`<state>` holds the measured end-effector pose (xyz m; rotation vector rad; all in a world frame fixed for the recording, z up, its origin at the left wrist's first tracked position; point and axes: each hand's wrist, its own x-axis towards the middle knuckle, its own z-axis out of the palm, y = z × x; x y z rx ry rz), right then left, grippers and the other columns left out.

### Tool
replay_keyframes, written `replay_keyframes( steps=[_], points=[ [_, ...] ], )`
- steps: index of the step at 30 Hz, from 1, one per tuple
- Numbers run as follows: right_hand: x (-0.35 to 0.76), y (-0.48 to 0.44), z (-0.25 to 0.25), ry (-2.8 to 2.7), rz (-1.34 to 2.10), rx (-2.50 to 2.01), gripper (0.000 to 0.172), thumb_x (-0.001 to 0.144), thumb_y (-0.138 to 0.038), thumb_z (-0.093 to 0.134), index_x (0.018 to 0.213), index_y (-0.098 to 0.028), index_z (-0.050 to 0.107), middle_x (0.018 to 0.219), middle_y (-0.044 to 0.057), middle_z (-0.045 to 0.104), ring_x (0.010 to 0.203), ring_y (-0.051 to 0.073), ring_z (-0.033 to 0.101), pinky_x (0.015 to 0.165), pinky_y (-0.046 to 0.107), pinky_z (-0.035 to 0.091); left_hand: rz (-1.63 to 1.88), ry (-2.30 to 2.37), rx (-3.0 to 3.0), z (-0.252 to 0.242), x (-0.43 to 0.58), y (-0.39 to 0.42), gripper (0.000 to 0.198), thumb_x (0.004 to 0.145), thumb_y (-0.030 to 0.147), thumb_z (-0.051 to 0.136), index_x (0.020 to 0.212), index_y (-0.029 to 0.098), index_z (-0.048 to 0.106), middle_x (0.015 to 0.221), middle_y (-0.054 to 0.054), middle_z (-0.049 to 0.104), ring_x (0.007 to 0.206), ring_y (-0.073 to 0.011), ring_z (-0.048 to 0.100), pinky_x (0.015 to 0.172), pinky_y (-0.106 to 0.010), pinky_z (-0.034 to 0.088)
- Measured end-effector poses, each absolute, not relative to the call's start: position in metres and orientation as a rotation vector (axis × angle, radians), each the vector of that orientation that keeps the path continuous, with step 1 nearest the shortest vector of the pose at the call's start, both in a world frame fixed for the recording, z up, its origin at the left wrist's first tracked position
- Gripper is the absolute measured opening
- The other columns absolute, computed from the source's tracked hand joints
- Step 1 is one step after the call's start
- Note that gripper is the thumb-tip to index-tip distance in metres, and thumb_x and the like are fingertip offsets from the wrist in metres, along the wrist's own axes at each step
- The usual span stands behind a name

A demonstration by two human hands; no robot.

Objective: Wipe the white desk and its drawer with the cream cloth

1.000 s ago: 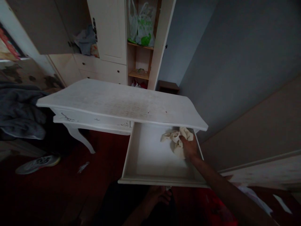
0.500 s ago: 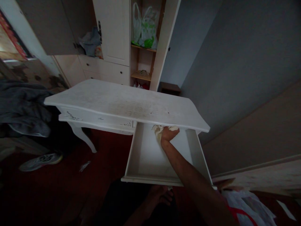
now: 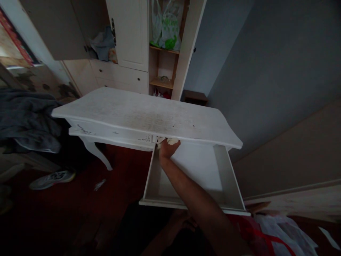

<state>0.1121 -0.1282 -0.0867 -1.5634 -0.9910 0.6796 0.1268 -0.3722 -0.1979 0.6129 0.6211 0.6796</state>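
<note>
A white drawer (image 3: pixel 202 170) is pulled out from the right side of a white desk (image 3: pixel 119 106). Inside it, at the back left corner, my right hand (image 3: pixel 168 148) is closed around a pale cleaning cloth (image 3: pixel 173 141), part of which the hand and the desk edge hide. My right forearm crosses over the drawer's front panel. Below that panel, in shadow near my dark-clothed lap, my left hand (image 3: pixel 181 222) rests with its fingers loosely curled and apart; nothing shows in it. Dark smudges mark the desk top.
A white wardrobe (image 3: pixel 128 39) stands behind, its shelves holding plastic bags (image 3: pixel 169 30). Grey clothing (image 3: pixel 26 117) lies at left, with a sneaker (image 3: pixel 53 179) on the red floor. At lower right sits a whitish bag (image 3: pixel 285 231) with red handles. A grey wall rises to the right.
My right hand has moved left with the cloth, from the back middle of the drawer to its back left corner. My left hand stays low, and the view has shifted slightly.
</note>
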Motion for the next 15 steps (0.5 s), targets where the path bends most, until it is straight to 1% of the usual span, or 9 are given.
replay_keyframes(
  steps=[3,6,10,13,15],
  points=[
    [0.096,-0.134,-0.077,-0.835,0.654,-1.807,0.059,0.084,-0.034,0.046,0.138,-0.018,0.028,0.13,0.016,0.057,0.117,0.024,0.059,0.094,0.039,0.05,0.658,0.635,0.628,-0.196,0.126,-0.372,0.058,0.072,0.061,0.072,0.085,0.005,0.074,0.081,-0.017,0.072,0.073,-0.0217,0.067,0.069,-0.033,0.052],
    [0.103,-0.141,-0.071,-0.989,0.755,-1.884,0.05,0.086,-0.04,0.044,0.133,-0.025,0.037,0.126,0.011,0.062,0.115,0.025,0.06,0.092,0.04,0.049,0.686,0.612,0.627,-0.197,0.128,-0.373,0.06,0.069,0.063,0.073,0.09,0.007,0.074,0.085,-0.016,0.073,0.072,-0.0197,0.066,0.066,-0.03,0.052],
    [0.126,-0.153,-0.069,-1.205,0.84,-1.777,0.042,0.083,-0.044,0.049,0.122,-0.029,0.049,0.122,0.005,0.066,0.11,0.024,0.062,0.091,0.038,0.049,0.738,0.62,0.63,-0.2,0.132,-0.375,0.066,0.069,0.067,0.071,0.1,0.009,0.073,0.092,-0.016,0.074,0.069,-0.0172,0.066,0.062,-0.028,0.051],
    [0.135,-0.168,-0.07,-1.305,0.935,-1.668,0.041,0.078,-0.044,0.056,0.116,-0.029,0.054,0.116,0.001,0.068,0.104,0.021,0.064,0.088,0.036,0.049,0.732,0.628,0.641,-0.195,0.133,-0.375,0.069,0.067,0.07,0.07,0.098,0.009,0.074,0.091,-0.016,0.074,0.068,-0.0176,0.066,0.062,-0.028,0.049],
    [0.136,-0.181,-0.072,-1.346,1.015,-1.63,0.044,0.074,-0.042,0.062,0.115,-0.028,0.055,0.113,0.001,0.069,0.1,0.021,0.064,0.087,0.035,0.05,0.727,0.643,0.67,-0.189,0.131,-0.376,0.069,0.068,0.072,0.068,0.094,0.008,0.074,0.091,-0.017,0.074,0.068,-0.0186,0.066,0.065,-0.03,0.05]
  ],
)
